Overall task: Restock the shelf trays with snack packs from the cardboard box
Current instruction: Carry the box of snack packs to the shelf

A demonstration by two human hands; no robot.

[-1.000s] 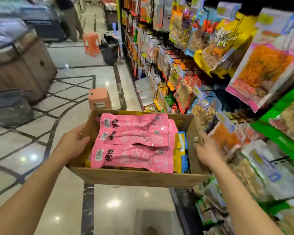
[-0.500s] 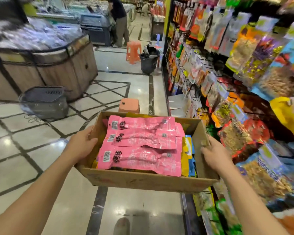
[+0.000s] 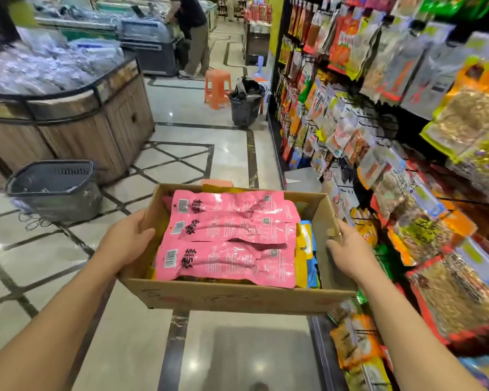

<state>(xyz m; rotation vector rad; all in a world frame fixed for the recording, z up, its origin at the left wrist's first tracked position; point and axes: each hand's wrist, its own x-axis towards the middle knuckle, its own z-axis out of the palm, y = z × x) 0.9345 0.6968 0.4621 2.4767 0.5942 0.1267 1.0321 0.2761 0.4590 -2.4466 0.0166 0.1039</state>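
Note:
I carry an open cardboard box (image 3: 232, 296) in front of me at waist height. My left hand (image 3: 127, 241) grips its left wall, thumb over the rim. My right hand (image 3: 347, 251) grips its right wall. Three long pink snack packs (image 3: 226, 244) lie flat on top inside the box, with yellow and blue packs (image 3: 308, 249) standing on edge along the right side. The snack shelf (image 3: 393, 153) runs along my right, hung with many bagged snacks.
A grey shopping basket (image 3: 54, 187) sits on the floor to the left by a wooden display counter (image 3: 76, 119). Ahead in the aisle stand an orange stool (image 3: 216, 88) and a dark basket (image 3: 246, 104). A person (image 3: 194, 32) bends over a freezer far ahead.
My view has lifted and swung left along the aisle, so more of the floor, the counter and the far end shows. Both hands keep the same grip on the box.

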